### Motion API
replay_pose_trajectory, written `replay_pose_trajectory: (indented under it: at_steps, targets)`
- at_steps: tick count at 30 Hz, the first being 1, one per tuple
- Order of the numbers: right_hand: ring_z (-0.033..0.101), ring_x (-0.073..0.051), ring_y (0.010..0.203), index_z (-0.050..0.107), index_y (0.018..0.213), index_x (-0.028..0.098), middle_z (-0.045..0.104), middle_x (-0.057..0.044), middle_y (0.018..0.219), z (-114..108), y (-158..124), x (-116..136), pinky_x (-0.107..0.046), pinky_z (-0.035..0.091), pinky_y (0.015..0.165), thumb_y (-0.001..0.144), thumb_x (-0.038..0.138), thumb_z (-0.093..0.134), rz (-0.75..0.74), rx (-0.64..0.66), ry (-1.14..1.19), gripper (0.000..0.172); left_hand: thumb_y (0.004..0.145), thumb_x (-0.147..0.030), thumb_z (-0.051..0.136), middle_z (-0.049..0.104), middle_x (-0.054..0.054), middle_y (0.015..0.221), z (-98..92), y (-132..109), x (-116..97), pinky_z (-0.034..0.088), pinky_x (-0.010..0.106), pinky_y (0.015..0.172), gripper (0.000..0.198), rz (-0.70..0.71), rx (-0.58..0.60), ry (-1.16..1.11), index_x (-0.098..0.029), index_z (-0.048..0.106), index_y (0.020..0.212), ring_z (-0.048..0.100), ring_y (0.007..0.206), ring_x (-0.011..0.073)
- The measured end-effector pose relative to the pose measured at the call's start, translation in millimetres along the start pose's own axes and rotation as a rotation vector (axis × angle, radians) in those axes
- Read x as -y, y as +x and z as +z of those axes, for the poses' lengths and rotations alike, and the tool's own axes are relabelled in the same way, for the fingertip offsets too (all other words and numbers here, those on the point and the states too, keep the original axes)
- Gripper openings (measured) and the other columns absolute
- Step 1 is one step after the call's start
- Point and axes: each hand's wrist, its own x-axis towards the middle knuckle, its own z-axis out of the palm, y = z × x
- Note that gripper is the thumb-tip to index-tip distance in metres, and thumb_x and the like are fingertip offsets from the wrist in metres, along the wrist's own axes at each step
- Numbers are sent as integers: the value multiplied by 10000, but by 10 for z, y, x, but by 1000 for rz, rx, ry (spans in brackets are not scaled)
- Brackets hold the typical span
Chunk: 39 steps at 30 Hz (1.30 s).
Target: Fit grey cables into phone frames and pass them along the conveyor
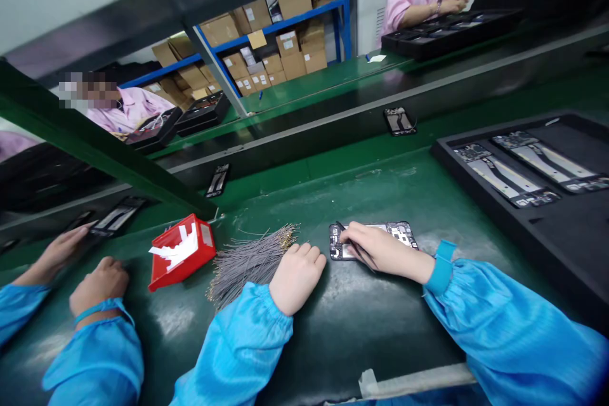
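Observation:
An opened smartphone (404, 232) with bare circuit boards lies on the green bench before me. Over its left part, my right hand (373, 244) grips slim black tweezers (365, 256), the fingers pinched around them. My left hand (297, 276) rests at the right edge of a bundle of thin grey cables (250, 260) with small gold-coloured ends. Its fingers are curled under, so whatever they may hold is hidden. A blue band (442, 266) circles my right wrist.
Left of the cables stands a red bin (183, 269) with white strips. A co-worker's hands (99, 285) are at far left, near another phone (117, 217). A black foam tray (547, 216) holding opened phones sits at right. More phones (399, 121) lie along the strip behind the bench.

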Motion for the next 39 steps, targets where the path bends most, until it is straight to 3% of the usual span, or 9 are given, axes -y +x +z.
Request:
replay_pose_trajectory:
  at_steps: [5, 9, 13, 20, 29, 39]
  targets:
    - [585, -142, 733, 568, 939, 193, 624, -18, 819, 62, 198, 15, -258, 441, 677, 864, 254, 453, 191, -172, 301, 150, 810, -148, 441, 518, 48, 745, 96, 130, 36, 366, 332, 621, 94, 15, -98, -78, -183, 508, 756, 473, 719, 198]
    - [567, -146, 733, 604, 745, 163, 588, -39, 812, 120, 287, 55, -256, 448, 656, 804, 291, 554, 189, -239, 354, 150, 828, -171, 407, 516, 45, 778, 194, 232, 47, 388, 319, 648, 98, -89, -161, -180, -180, 504, 816, 468, 742, 191]
    - [548, -120, 657, 570, 767, 160, 565, -18, 779, 158, 248, 74, -239, 445, 605, 785, 233, 564, 230, -244, 401, 75, 832, -152, 397, 508, 35, 790, 258, 241, 43, 407, 301, 685, 98, -160, -169, -306, -181, 487, 804, 458, 754, 179]
    - [566, -138, 759, 592, 782, 167, 585, -30, 815, 120, 196, 77, -263, 444, 709, 805, 188, 523, 166, -180, 376, 75, 833, -148, 405, 498, 26, 782, 315, 205, 84, 412, 272, 694, 109, -168, -229, -530, -180, 492, 775, 461, 770, 162]
    - [606, -163, 773, 622, 766, 163, 645, -44, 820, 142, 210, 56, -285, 469, 730, 759, 180, 557, 255, -260, 363, 67, 839, -174, 412, 508, 29, 752, 326, 220, 56, 398, 286, 683, 132, -203, -306, -508, -181, 527, 776, 463, 752, 163]
    - [617, -156, 773, 638, 785, 174, 670, -19, 816, 137, 224, 36, -262, 462, 717, 748, 184, 581, 290, -260, 406, 69, 851, -190, 412, 519, 36, 769, 316, 207, 42, 399, 296, 697, 147, -174, -290, -474, -179, 547, 794, 464, 765, 168]
